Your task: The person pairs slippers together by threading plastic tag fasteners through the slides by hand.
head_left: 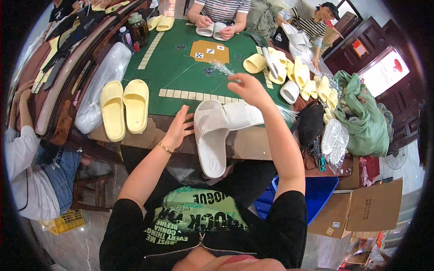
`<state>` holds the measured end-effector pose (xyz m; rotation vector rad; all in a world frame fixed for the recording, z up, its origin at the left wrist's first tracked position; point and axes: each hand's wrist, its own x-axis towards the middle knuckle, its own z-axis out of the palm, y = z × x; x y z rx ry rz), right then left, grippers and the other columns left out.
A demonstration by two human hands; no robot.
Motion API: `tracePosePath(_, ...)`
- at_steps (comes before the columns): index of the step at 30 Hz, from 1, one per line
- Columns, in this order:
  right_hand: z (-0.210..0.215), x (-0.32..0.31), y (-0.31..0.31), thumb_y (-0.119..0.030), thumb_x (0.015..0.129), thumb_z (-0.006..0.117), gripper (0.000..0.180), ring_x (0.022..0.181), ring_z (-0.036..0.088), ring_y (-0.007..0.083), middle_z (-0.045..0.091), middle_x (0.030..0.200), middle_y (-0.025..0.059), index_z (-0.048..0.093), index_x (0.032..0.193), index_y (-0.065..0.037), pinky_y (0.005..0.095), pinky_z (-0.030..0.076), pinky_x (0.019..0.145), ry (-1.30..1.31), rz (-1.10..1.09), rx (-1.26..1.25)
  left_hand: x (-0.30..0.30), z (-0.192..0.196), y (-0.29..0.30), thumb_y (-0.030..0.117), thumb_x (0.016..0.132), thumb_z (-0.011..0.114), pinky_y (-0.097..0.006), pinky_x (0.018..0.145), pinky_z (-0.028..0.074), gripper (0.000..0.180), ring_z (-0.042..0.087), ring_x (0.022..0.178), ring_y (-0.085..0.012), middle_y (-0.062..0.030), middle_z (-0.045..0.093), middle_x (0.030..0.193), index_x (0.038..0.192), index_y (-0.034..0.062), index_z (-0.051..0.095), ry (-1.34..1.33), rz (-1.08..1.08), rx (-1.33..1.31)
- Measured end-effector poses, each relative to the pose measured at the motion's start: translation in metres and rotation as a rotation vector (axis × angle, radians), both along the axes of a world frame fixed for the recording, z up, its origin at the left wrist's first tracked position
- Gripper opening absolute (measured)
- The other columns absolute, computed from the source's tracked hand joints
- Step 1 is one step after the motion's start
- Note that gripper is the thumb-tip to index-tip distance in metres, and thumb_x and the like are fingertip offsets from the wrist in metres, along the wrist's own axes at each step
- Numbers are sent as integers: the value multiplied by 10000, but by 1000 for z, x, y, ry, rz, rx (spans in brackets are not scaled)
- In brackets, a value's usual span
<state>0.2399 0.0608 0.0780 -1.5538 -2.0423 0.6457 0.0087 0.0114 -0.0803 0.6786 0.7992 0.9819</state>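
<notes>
Two white slippers (212,135) at the near edge of the worktop (181,67), one lying lengthwise toward the body, the other crosswise behind it, heels touching. Left hand (178,128) spread flat, fingers open, touching the near slipper's side, gripping nothing. Right hand (246,86) raised above, fingers pinched on a thin clear plastic tie (221,67). Just left, one pair of yellow slippers (124,108) side by side. Further left, a clear plastic bag (101,86), contents unclear. Right, a heap of yellow slippers (298,74), too many to count, beside a green sack (361,117). Below, two open cardboard boxes (361,210), insides hidden.
</notes>
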Motion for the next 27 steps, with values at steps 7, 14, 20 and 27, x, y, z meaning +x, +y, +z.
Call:
tracePosePath(7, -85, 69, -25, -154, 768, 615, 419, 988, 563, 293, 547, 1142, 175, 538, 1163, -35, 371, 463, 843, -154, 62, 173, 13, 2, -15, 280, 705, 760, -364, 830, 485, 922, 553, 1031, -282, -231, 332, 1347, 1393, 20, 204, 507, 61, 394)
tracePosePath(14, -119, 79, -47, -281, 702, 709, 423, 697, 608, 200, 648, 784, 124, 617, 988, 18, 328, 474, 626, -164, -107, -146, 17, -2, -11, 386, 674, 743, -375, 983, 370, 811, 403, 1209, -327, -210, 353, 1336, 1292, 5, 383, 832, 7, 621)
tracePosePath(20, -112, 60, -51, -227, 732, 687, 294, 554, 525, 114, 570, 586, 34, 556, 651, 23, 290, 433, 539, 193, -442, -110, 16, 17, -19, 372, 659, 750, -414, 1026, 312, 790, 344, 1242, -363, -204, 326, 1359, 1285, 44, 399, 991, 105, 874)
tracePosePath(27, -109, 9, -79, -98, 856, 563, 443, 859, 603, 192, 599, 1014, 128, 415, 1248, 49, 328, 508, 737, 1019, -223, -595, 6, 15, -6, 128, 716, 639, -413, 937, 405, 529, 474, 1098, -356, -178, 466, 1225, 1212, 58, 470, 1177, 96, 1102)
